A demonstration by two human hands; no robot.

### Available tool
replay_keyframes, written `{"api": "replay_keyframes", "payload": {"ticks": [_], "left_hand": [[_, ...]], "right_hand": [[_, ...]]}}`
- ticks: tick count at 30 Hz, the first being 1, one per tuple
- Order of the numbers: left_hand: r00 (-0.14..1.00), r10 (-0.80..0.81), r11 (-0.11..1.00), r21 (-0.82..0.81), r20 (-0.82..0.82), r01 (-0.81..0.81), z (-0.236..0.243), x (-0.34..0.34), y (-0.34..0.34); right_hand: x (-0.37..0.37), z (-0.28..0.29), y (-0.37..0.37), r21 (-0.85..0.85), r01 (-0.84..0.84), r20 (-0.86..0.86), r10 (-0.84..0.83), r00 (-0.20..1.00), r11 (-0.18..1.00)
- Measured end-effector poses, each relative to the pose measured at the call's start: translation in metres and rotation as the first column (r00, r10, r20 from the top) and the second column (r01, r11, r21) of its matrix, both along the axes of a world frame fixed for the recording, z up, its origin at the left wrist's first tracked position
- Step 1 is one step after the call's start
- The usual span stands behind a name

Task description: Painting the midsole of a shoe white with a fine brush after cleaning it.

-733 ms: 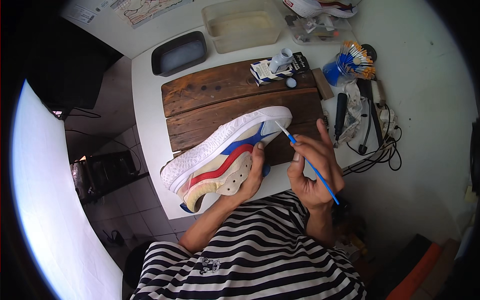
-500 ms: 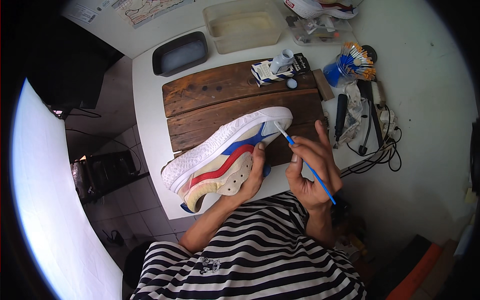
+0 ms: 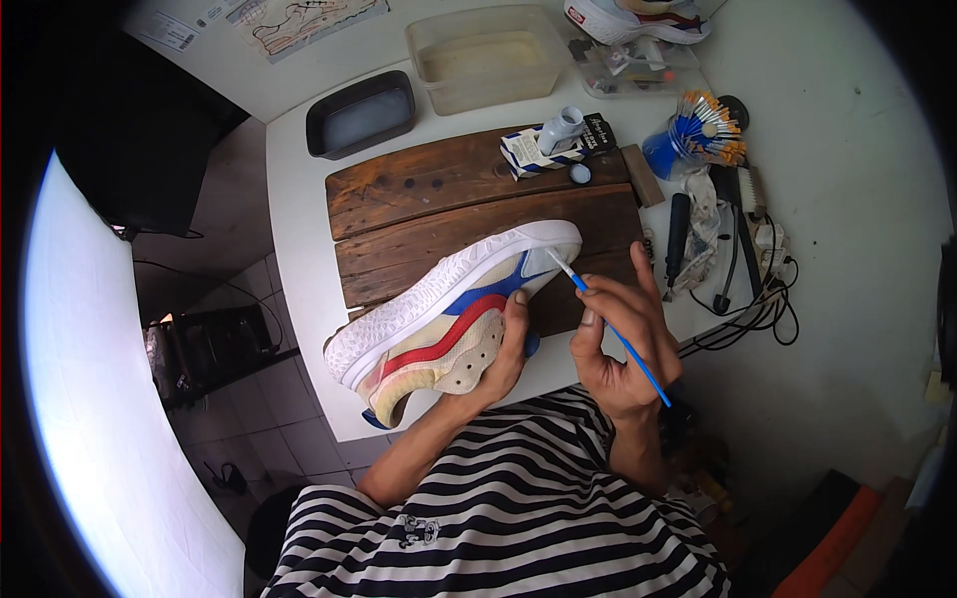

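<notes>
Left grip [image 3: 505, 359] clasps a sneaker [image 3: 439, 309], right grip [image 3: 648, 329] a paintbrush [image 3: 626, 344]. Over the desk [image 3: 292, 204], the sneaker hides some plank board [image 3: 429, 184]; beyond it: tub [image 3: 498, 97] at twelve o'clock, black tray [image 3: 371, 144] eleven, brush jar [image 3: 662, 155] two, bottle [image 3: 560, 132] one.

Over the near edge of the counter [image 3: 307, 249], the left grip [image 3: 504, 361] holds a sneaker [image 3: 439, 319] sideways; the right grip [image 3: 620, 374] holds a blue paintbrush [image 3: 638, 363] to its pale-blue toe patch [image 3: 535, 263].
</notes>
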State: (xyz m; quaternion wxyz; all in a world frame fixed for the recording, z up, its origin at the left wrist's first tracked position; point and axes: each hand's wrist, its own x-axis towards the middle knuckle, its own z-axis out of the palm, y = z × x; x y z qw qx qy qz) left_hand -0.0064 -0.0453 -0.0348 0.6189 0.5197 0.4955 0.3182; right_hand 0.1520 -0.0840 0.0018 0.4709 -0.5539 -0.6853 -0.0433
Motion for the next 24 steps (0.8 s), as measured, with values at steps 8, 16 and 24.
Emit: {"api": "replay_keyframes", "payload": {"ticks": [8, 16, 24], "left_hand": [[0.999, -0.012, 0.999, 0.032, -0.042, 0.014, -0.0043, 0.0002, -0.0004], [0.998, 0.013, 0.998, 0.054, -0.06, -0.01, -0.0057, 0.0013, -0.0013], [0.998, 0.059, 0.996, 0.069, 0.019, -0.06, -0.0001, 0.004, -0.001]], "right_hand": [[0.0008, -0.0013, -0.0009, 0.01, -0.014, -0.002, 0.014, 1.0, 1.0], [0.0011, -0.0036, 0.0008, 0.007, -0.005, -0.019, 0.005, 1.0, 1.0], [-0.0002, -0.0022, 0.0016, 0.017, 0.011, -0.021, -0.011, 1.0, 1.0]]}}
